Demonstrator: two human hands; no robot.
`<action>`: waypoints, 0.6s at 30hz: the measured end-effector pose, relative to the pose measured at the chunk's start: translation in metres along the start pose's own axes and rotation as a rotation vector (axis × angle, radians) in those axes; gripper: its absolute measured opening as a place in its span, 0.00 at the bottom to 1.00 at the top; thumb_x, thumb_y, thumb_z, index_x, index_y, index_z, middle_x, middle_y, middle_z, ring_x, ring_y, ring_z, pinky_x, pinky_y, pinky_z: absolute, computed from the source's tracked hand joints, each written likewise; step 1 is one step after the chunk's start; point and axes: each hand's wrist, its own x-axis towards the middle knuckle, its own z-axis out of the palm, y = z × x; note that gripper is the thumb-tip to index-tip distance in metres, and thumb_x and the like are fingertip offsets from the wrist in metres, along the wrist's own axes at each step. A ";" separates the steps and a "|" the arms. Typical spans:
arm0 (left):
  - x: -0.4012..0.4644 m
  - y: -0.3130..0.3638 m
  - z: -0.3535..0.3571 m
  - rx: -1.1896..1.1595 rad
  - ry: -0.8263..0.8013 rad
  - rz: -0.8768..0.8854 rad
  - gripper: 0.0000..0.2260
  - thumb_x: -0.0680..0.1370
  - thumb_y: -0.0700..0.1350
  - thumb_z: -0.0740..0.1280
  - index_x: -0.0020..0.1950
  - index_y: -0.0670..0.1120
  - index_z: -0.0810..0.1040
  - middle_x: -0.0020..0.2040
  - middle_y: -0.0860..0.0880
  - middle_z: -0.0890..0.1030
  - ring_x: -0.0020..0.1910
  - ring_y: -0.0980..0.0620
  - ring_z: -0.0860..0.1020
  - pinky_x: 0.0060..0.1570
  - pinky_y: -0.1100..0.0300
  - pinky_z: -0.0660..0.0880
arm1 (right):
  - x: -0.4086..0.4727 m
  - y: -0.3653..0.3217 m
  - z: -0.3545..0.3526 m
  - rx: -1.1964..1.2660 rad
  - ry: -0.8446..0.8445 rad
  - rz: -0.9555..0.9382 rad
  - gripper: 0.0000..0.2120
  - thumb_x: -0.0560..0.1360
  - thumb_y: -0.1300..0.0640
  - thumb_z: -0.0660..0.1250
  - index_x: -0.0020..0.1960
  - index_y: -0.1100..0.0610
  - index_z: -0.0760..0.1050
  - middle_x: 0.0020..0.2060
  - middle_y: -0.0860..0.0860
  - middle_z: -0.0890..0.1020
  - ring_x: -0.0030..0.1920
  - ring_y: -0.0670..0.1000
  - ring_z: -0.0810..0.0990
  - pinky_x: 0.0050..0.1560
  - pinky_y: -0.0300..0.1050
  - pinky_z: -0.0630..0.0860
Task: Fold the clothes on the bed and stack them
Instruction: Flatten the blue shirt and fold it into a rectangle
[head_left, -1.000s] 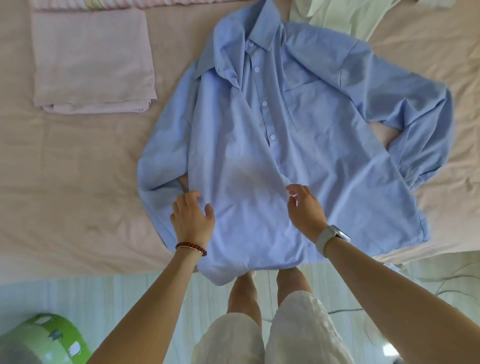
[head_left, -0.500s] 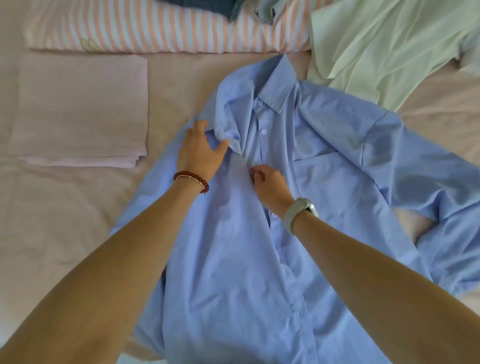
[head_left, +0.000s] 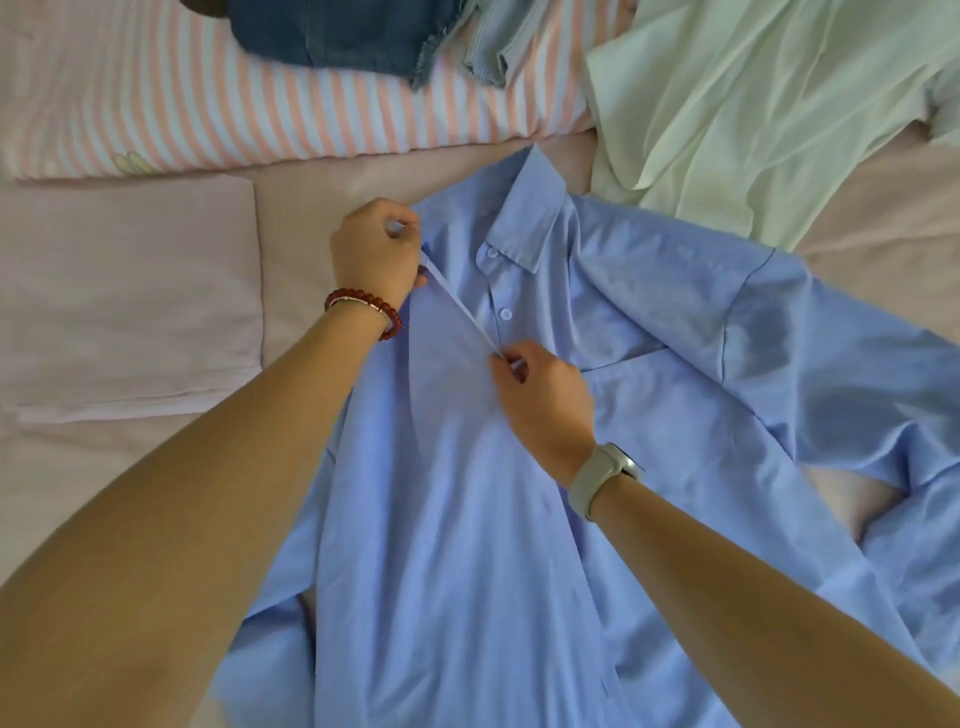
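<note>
Blue button-up shirt (head_left: 467, 519) lies face-up on the bed (head_left: 291, 208) | left hand (head_left: 376, 254) and right hand (head_left: 540, 395) fingers pinch its front edge taut | light, limp cotton; likely best held by seams.

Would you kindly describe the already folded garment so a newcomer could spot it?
Start at the striped pillow along the bed's far edge. Just below its left end lies the folded pale pink garment, a flat neat rectangle, unlike the spread blue shirt beside it.

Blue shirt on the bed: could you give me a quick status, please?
Left hand and right hand each pinch the shirt placket edge, taut between them. Shirt unfolded, front up. Green garment lies beside the collar.
</note>
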 end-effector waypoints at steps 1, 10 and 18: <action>0.004 0.005 0.006 0.027 0.004 0.016 0.08 0.76 0.38 0.60 0.42 0.48 0.76 0.40 0.46 0.79 0.24 0.55 0.78 0.29 0.64 0.75 | 0.006 -0.001 -0.006 -0.025 0.057 -0.004 0.09 0.77 0.51 0.59 0.41 0.54 0.73 0.33 0.51 0.77 0.37 0.55 0.69 0.36 0.45 0.64; 0.034 0.008 0.053 0.180 -0.211 0.015 0.07 0.74 0.35 0.57 0.39 0.44 0.71 0.40 0.42 0.74 0.38 0.45 0.76 0.48 0.46 0.78 | 0.024 0.005 -0.016 -0.177 -0.012 -0.053 0.10 0.78 0.54 0.57 0.54 0.56 0.73 0.47 0.54 0.80 0.48 0.60 0.76 0.43 0.47 0.69; -0.035 -0.006 0.054 0.379 -0.270 0.311 0.16 0.79 0.38 0.57 0.66 0.39 0.70 0.59 0.38 0.77 0.59 0.40 0.74 0.56 0.53 0.68 | -0.035 0.046 0.004 -0.686 0.140 -0.524 0.16 0.66 0.59 0.71 0.54 0.58 0.80 0.54 0.54 0.81 0.54 0.56 0.80 0.50 0.51 0.77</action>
